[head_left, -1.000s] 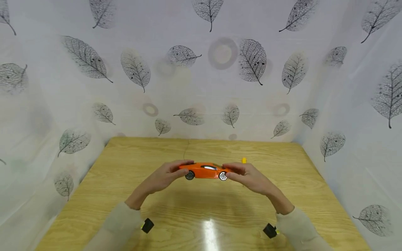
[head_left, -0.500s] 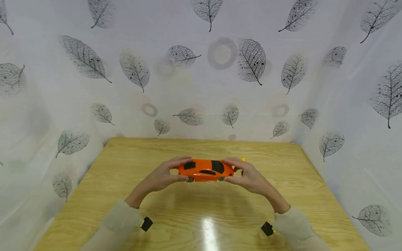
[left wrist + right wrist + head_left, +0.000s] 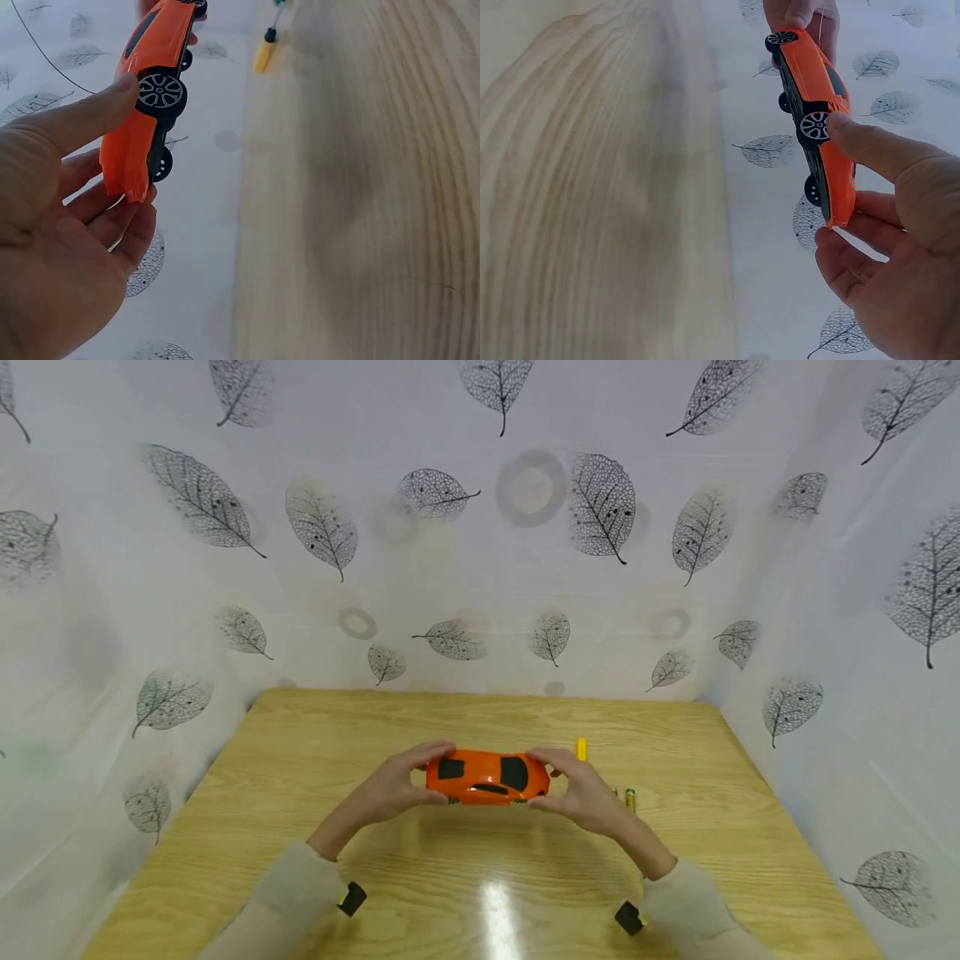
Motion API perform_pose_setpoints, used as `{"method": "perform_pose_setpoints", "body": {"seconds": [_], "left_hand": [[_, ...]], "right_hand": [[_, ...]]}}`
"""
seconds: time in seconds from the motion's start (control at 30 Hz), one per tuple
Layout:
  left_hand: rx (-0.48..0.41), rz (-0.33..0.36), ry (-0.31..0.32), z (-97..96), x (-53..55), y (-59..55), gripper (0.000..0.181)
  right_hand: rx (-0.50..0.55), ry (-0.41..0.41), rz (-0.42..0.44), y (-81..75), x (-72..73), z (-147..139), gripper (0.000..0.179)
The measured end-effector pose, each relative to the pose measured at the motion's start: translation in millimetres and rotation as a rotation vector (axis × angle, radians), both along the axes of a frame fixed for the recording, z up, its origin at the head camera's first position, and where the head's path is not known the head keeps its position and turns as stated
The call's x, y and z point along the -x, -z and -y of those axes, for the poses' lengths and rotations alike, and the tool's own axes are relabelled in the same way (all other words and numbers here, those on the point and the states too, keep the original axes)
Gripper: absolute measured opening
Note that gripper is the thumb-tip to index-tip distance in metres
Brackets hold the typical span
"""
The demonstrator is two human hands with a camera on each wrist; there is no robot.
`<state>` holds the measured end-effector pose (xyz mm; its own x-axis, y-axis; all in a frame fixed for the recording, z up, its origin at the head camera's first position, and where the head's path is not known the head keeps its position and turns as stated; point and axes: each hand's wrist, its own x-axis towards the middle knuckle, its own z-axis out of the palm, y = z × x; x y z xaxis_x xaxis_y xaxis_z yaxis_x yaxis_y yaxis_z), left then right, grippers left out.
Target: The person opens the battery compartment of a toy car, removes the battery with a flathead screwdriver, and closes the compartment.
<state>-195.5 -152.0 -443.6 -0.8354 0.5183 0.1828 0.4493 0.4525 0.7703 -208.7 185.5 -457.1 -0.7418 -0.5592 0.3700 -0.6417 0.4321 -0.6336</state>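
Observation:
An orange toy car (image 3: 487, 768) with dark windows is held level above the table, its roof and near side facing me in the head view. My left hand (image 3: 393, 787) grips one end, the thumb against the wheel at that end in the left wrist view and the other fingers around the far side. At the opposite end my right hand (image 3: 581, 793) holds it the same way, with the thumb (image 3: 855, 135) by a silver-spoked wheel. Black wheels (image 3: 162, 94) show along the car's side in the left wrist view.
Behind my right hand on the wooden table (image 3: 315, 735) lies a screwdriver with a yellow handle (image 3: 581, 749). Batteries (image 3: 631, 800) lie beside my right wrist, partly hidden by it. A white leaf-print curtain (image 3: 480, 568) encloses the table's back and sides.
The car has tipped from showing its side to showing more of its roof, and has come slightly nearer. My right hand has shifted a little left, uncovering the batteries and more of the screwdriver.

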Motion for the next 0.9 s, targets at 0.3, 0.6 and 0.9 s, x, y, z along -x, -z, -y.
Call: {"method": "perform_pose_setpoints", "body": {"seconds": [0.3, 0.6, 0.9], "left_hand": [[0.079, 0.088, -0.062, -7.3, 1.6, 18.2, 0.075], [0.106, 0.140, -0.101, -17.2, 3.7, 30.6, 0.075], [0.114, 0.187, -0.093, -20.5, 6.0, 41.0, 0.074]], "right_hand": [[-0.065, 0.024, 0.039, 15.3, -1.8, 1, 0.069], [-0.124, 0.077, 0.115, 29.2, -3.1, -1, 0.072], [-0.141, 0.095, 0.167, 38.7, -4.3, -1, 0.071]]}}
